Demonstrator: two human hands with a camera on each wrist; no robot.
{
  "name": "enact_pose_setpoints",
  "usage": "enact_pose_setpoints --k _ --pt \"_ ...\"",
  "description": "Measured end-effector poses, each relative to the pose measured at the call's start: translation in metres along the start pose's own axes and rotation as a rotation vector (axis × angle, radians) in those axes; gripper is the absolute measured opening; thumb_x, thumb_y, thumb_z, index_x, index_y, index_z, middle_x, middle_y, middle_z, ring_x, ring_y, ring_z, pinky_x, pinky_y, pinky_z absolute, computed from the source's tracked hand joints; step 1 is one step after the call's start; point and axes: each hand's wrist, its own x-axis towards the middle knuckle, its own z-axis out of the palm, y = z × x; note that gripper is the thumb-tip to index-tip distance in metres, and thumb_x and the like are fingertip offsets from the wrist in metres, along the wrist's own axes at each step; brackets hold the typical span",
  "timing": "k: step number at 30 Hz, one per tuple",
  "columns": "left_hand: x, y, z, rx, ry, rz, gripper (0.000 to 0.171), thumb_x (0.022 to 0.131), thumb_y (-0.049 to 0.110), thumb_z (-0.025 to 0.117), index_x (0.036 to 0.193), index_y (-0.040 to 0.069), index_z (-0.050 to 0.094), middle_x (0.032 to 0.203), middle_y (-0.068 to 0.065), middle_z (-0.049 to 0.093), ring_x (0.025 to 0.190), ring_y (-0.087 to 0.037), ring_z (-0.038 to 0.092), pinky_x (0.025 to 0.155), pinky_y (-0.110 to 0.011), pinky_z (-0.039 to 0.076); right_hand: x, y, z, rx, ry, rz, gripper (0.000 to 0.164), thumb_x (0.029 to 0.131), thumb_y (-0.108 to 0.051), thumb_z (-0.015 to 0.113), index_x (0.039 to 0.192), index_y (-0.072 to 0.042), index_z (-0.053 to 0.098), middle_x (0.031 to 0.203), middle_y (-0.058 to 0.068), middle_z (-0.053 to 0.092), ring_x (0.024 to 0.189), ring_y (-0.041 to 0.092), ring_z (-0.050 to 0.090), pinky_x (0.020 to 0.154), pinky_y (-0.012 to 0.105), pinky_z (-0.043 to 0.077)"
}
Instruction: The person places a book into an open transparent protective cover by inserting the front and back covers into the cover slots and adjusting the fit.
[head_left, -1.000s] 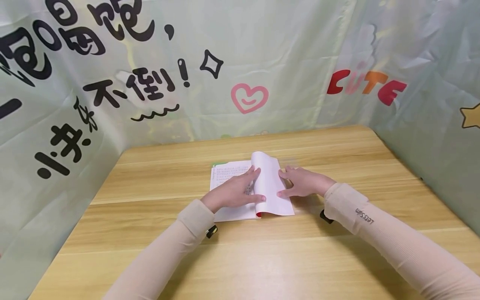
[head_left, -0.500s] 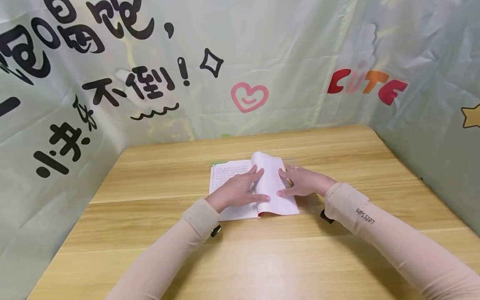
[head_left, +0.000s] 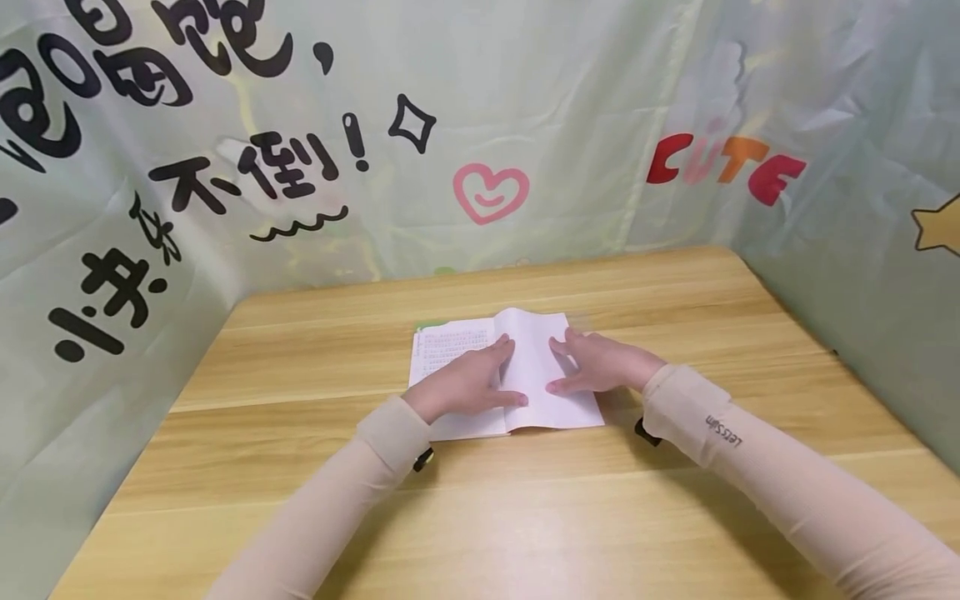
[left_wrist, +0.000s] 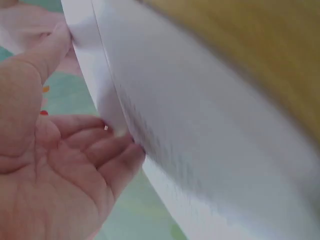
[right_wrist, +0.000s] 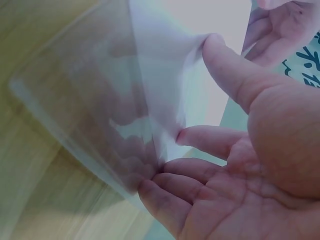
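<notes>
An open book (head_left: 452, 337) lies on the wooden table, its left page printed with rows of small text. Over its right half spreads a blank white sheet (head_left: 534, 354), with a raised fold near the spine. My left hand (head_left: 467, 385) touches the sheet beside that fold, thumb and fingers spread apart. Opposite it, my right hand (head_left: 603, 364) rests its thumb and fingertips on the right part of the sheet. Along the outer edge, a clear plastic flap (right_wrist: 85, 95) reaches past the paper in the right wrist view, next to my right fingertips.
The light wooden table (head_left: 300, 467) extends around the book on all sides. Pale printed curtains (head_left: 585, 108) with lettering and a pink heart stand behind it and at both sides. A dark strap piece (head_left: 647, 432) shows under the right cuff.
The white sheet has spread rightward and its fold lies flatter; the red edge under it no longer shows. My left hand has slid slightly right with the fold. The right hand stays almost still.
</notes>
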Motion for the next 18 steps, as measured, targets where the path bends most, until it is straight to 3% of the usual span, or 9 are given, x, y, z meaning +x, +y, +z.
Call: enact_pose_setpoints --k 7,18 --pt "-0.01 -0.013 -0.005 0.06 -0.034 0.027 0.095 0.084 0.054 0.065 0.155 0.009 0.022 0.157 -0.006 0.018 0.14 -0.024 0.022 0.11 -0.035 0.022 0.001 0.0 -0.001 0.004 0.008 -0.006 0.089 0.087 -0.055 0.062 0.151 -0.001 0.029 0.15 0.034 0.016 0.133 0.049 0.022 0.105 0.057 0.023" --pt "-0.009 -0.016 0.0 0.086 -0.03 0.042 0.094 0.084 0.058 0.062 0.155 0.012 0.02 0.157 -0.003 0.016 0.14 -0.029 0.019 0.11 -0.038 0.022 0.001 0.0 0.0 -0.006 0.011 -0.022 0.089 0.088 -0.055 0.061 0.15 0.0 0.03 0.148 0.036 0.018 0.132 0.05 0.024 0.105 0.057 0.023"
